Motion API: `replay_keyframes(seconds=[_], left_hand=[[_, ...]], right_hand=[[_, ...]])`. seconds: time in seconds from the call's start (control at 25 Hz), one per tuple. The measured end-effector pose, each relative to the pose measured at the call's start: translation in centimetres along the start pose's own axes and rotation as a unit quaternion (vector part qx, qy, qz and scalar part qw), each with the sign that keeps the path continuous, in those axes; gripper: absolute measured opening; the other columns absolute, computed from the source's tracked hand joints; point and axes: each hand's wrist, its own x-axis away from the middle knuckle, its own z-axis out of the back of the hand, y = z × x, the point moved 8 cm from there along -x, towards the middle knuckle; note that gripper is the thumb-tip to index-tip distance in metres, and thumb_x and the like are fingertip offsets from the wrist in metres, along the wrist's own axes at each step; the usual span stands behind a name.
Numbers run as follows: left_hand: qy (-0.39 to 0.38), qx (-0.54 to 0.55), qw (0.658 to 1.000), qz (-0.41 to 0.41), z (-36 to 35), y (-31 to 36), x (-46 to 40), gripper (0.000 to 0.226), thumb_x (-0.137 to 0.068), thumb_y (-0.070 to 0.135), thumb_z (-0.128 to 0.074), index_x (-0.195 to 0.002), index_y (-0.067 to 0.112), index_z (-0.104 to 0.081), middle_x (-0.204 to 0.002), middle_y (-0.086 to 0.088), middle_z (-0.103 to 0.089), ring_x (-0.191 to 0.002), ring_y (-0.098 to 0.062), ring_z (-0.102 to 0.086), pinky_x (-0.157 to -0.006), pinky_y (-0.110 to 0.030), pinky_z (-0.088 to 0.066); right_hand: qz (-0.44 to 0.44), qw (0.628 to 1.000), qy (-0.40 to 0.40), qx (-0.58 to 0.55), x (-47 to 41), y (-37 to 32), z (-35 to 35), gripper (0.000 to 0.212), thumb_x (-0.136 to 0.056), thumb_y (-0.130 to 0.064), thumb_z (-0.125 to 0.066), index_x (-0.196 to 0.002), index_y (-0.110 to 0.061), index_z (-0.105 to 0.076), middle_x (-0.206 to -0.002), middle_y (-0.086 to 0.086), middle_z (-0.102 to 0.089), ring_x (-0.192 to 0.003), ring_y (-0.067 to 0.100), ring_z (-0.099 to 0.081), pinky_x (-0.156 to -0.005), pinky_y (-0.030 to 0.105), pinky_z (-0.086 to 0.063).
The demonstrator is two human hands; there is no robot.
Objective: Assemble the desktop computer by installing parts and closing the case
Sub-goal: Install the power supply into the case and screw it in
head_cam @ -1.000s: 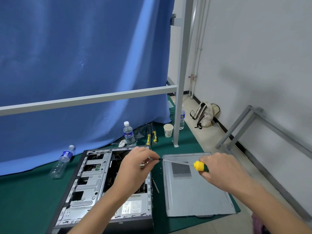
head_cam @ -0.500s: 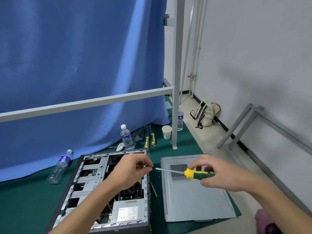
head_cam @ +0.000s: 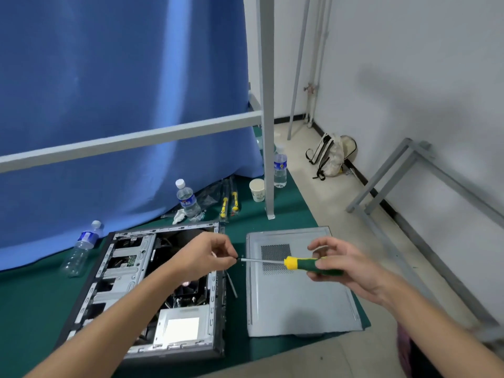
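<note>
Case (head_cam: 131, 271): lying open on the green mat (head_cam: 32, 301), inside partly fitted.
Side panel (head_cam: 297, 301): resting just right of case, not yet fitted.
Screwdriver (head_cam: 294, 264): hovering above the gap between case and panel.
Right hand (head_cam: 346, 266): curling round the handle.
Left hand (head_cam: 203, 257): pinching at the tip; screw too small to tell.

The head view looks forward and down from close above the open computer case (head_cam: 152, 290).
</note>
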Motion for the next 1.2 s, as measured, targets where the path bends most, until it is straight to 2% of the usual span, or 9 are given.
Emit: replay_keyframes(seconds=[0.24,0.32,0.44,0.6,0.8,0.92,1.0,1.08,1.2], left_hand=[[-0.108,-0.173,0.979,0.011,-3.9,-2.1,-3.5,0.018,-0.083,0.013,-0.074,-0.081,0.028,-0.065,-0.077,0.014,-0.065,-0.063,0.008,-0.056,-0.055,-0.007,-0.040],[-0.140,-0.202,0.969,0.017,-5.6,-3.7,-4.1,0.020,-0.083,0.013,-0.073,-0.088,0.028,-0.061,-0.080,0.016,-0.065,-0.066,0.006,-0.057,-0.055,-0.008,-0.039],[-0.203,-0.247,0.948,0.015,-8.9,-6.4,-5.1,0.019,-0.084,0.015,-0.073,-0.096,0.023,-0.062,-0.087,0.012,-0.066,-0.075,-0.006,-0.060,-0.063,-0.019,-0.045],[-0.286,-0.273,0.918,0.011,-12.9,-9.7,-6.7,0.020,-0.085,0.016,-0.075,-0.092,0.027,-0.060,-0.088,0.012,-0.066,-0.081,-0.007,-0.062,-0.071,-0.023,-0.048],[-0.357,-0.301,0.884,0.021,-16.0,-13.0,-8.4,0.024,-0.083,0.018,-0.076,-0.081,0.034,-0.058,-0.078,0.017,-0.062,-0.076,0.000,-0.059,-0.065,-0.019,-0.042],[-0.397,-0.315,0.862,0.025,-17.4,-14.2,-8.8,0.021,-0.083,0.017,-0.075,-0.082,0.032,-0.061,-0.079,0.018,-0.061,-0.077,-0.002,-0.059,-0.062,-0.018,-0.039],[-0.424,-0.339,0.840,0.017,-18.5,-14.8,-8.6,0.020,-0.083,0.016,-0.075,-0.082,0.032,-0.062,-0.084,0.015,-0.062,-0.083,-0.007,-0.060,-0.067,-0.021,-0.044],[-0.444,-0.363,0.819,0.012,-19.2,-15.2,-8.4,0.018,-0.082,0.015,-0.074,-0.084,0.030,-0.064,-0.092,0.010,-0.065,-0.090,-0.012,-0.061,-0.080,-0.030,-0.052],[-0.461,-0.378,0.803,0.013,-19.6,-15.7,-8.5,0.016,-0.082,0.014,-0.072,-0.091,0.025,-0.068,-0.097,0.007,-0.068,-0.093,-0.014,-0.063,-0.088,-0.035,-0.053]], right_hand=[[-0.034,0.997,0.048,-0.052,-3.2,4.5,2.2,0.045,-0.066,-0.009,-0.078,-0.107,-0.003,-0.059,-0.098,0.024,-0.071,-0.084,0.042,-0.071,-0.073,0.037,-0.060],[-0.053,0.995,0.054,-0.062,-4.0,6.9,2.5,0.045,-0.064,-0.011,-0.079,-0.104,-0.003,-0.060,-0.098,0.024,-0.071,-0.085,0.042,-0.071,-0.072,0.036,-0.060],[-0.085,0.992,0.074,-0.065,-5.0,11.0,3.1,0.043,-0.063,-0.011,-0.080,-0.102,-0.003,-0.063,-0.103,0.022,-0.070,-0.088,0.043,-0.071,-0.072,0.035,-0.060],[-0.130,0.982,0.102,-0.094,-5.6,16.6,4.2,0.034,-0.067,-0.009,-0.075,-0.099,-0.003,-0.063,-0.100,0.020,-0.068,-0.090,0.041,-0.071,-0.078,0.036,-0.060],[-0.160,0.972,0.118,-0.127,-6.3,22.1,4.4,0.030,-0.071,-0.009,-0.074,-0.098,-0.003,-0.063,-0.101,0.020,-0.068,-0.091,0.040,-0.070,-0.084,0.039,-0.059],[-0.175,0.967,0.119,-0.143,-6.8,24.7,4.1,0.030,-0.070,-0.009,-0.075,-0.097,-0.004,-0.065,-0.104,0.020,-0.066,-0.093,0.041,-0.070,-0.085,0.040,-0.059],[-0.190,0.964,0.111,-0.147,-6.9,26.3,3.8,0.030,-0.069,-0.009,-0.076,-0.097,-0.004,-0.066,-0.108,0.022,-0.065,-0.097,0.043,-0.069,-0.088,0.042,-0.057],[-0.202,0.962,0.106,-0.153,-7.1,27.5,3.4,0.031,-0.068,-0.010,-0.077,-0.096,-0.005,-0.067,-0.112,0.023,-0.064,-0.098,0.042,-0.069,-0.089,0.042,-0.056],[-0.205,0.959,0.104,-0.166,-7.5,28.7,3.1,0.026,-0.067,-0.009,-0.078,-0.092,-0.008,-0.070,-0.113,0.024,-0.064,-0.098,0.040,-0.069,-0.088,0.042,-0.057]])
